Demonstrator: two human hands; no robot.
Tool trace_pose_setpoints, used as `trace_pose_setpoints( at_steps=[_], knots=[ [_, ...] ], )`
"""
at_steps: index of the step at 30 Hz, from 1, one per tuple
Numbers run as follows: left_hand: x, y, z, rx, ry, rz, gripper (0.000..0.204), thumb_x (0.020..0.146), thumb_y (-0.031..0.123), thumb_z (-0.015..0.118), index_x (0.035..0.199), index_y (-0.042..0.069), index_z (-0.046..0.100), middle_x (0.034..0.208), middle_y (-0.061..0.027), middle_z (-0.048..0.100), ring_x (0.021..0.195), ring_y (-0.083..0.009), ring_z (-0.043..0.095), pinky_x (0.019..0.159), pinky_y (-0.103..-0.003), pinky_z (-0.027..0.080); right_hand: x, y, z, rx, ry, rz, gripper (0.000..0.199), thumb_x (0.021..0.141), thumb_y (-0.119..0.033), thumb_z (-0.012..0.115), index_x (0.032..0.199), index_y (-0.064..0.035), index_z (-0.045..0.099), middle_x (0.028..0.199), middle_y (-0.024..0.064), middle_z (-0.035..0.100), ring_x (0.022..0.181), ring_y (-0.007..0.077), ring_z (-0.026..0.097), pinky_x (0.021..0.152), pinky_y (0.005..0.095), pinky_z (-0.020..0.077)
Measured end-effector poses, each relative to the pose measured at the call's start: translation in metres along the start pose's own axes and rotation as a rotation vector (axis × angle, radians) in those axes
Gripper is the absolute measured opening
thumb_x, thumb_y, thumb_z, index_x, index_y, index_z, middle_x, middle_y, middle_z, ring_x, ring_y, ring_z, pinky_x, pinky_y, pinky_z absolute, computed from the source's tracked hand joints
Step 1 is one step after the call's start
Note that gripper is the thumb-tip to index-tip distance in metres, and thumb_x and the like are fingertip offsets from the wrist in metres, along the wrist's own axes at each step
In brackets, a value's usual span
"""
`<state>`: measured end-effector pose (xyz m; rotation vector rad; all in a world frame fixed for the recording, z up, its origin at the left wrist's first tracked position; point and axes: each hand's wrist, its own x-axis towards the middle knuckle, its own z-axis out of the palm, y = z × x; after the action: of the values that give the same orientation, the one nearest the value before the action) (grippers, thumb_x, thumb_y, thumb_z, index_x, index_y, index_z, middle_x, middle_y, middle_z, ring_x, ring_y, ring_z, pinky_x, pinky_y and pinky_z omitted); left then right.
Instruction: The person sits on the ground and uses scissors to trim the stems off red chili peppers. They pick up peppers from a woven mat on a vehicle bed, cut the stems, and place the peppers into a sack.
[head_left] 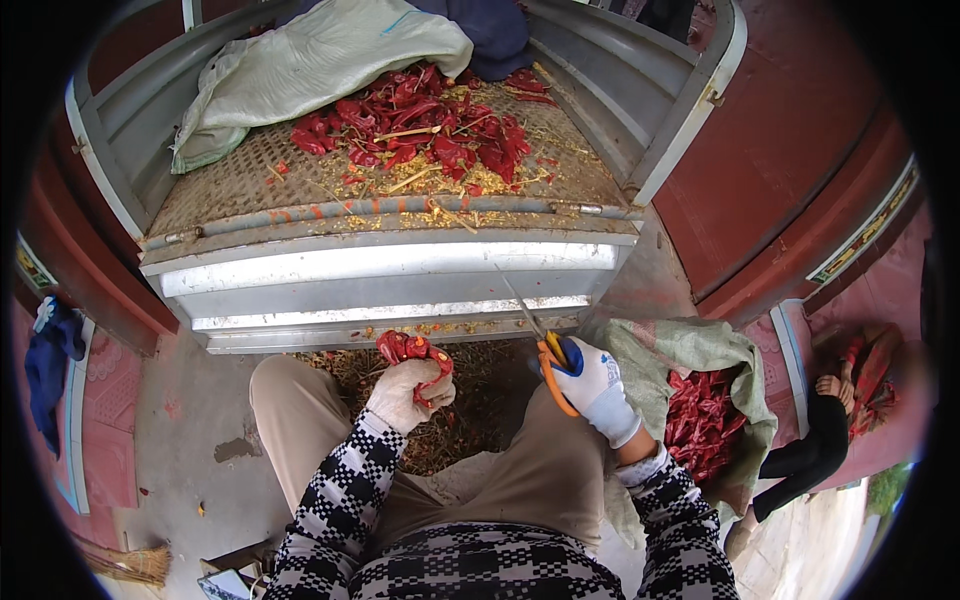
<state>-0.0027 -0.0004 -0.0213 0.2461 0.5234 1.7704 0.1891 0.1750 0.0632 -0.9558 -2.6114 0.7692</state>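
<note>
We see the gloved left hand (412,390) closed around a red chili pepper (405,347), just below the lower edge of the metal cart (390,284) in this view. The gloved right hand (590,383) grips orange-handled scissors (551,368), blades angled up and leftward across that edge. We note open room between the hands; a woven sack (655,345) of red peppers (703,420) borders the right. Blue print (606,368) on the right glove is too small to read.
</note>
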Motion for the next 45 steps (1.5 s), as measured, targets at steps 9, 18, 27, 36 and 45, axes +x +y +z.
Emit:
trace_pose_setpoints(
  at_steps=[9,18,27,36,45],
  knots=[
    [0.006,-0.005,0.007,0.073,0.002,0.014,0.012,0.08,0.009,0.058,0.069,0.008,0.051,0.054,-0.0004,0.043,0.05,-0.0132,0.037,0.056,-0.03,0.032,0.159,0.011,-0.108,-0.463,0.179,0.271,0.037,0.08,-0.037,0.07,0.1,-0.0057,0.066,0.095,0.0157,0.067,0.091,0.0336,0.064,0.078,0.0391,0.05],
    [0.01,-0.002,-0.011,0.191,0.058,0.046,0.013,0.081,0.01,0.059,0.07,0.005,0.055,0.063,-0.0043,0.053,0.063,-0.0179,0.055,0.066,-0.033,0.05,0.252,-0.003,-0.103,-0.738,0.167,0.273,0.036,0.083,-0.035,0.065,0.109,-0.0103,0.068,0.109,0.0135,0.068,0.104,0.0322,0.064,0.088,0.0398,0.0506],
    [0.015,-0.003,-0.006,0.301,0.166,0.085,0.015,0.079,0.0,0.065,0.093,0.002,0.064,0.081,-0.0085,0.066,0.072,-0.0188,0.065,0.067,-0.028,0.053,0.083,-0.076,0.004,0.043,-0.075,-0.182,0.086,0.069,-0.047,0.077,0.137,-0.0061,0.045,0.111,0.0205,0.065,0.1,0.0338,0.066,0.087,0.0392,0.0521],
    [0.022,-0.035,-0.061,-0.545,-0.068,-0.107,0.047,0.102,0.039,0.031,0.129,0.006,0.049,0.124,-0.0174,0.058,0.117,-0.0342,0.055,0.104,-0.049,0.043,0.015,-0.073,0.095,-0.035,-0.038,-0.12,0.07,0.072,-0.053,0.07,0.121,-0.0055,0.056,0.108,0.0208,0.061,0.097,0.0365,0.062,0.083,0.0437,0.0515],
    [0.011,-0.042,0.007,0.804,0.061,-0.003,0.081,0.068,-0.005,0.066,0.143,-0.002,0.034,0.106,-0.0094,0.059,0.09,-0.015,0.06,0.075,-0.026,0.051,0.001,-0.025,0.056,0.357,0.314,-0.155,0.034,0.076,-0.03,0.068,0.097,-0.0046,0.062,0.092,0.0181,0.062,0.092,0.0379,0.06,0.083,0.0446,0.0489]
  ],
)
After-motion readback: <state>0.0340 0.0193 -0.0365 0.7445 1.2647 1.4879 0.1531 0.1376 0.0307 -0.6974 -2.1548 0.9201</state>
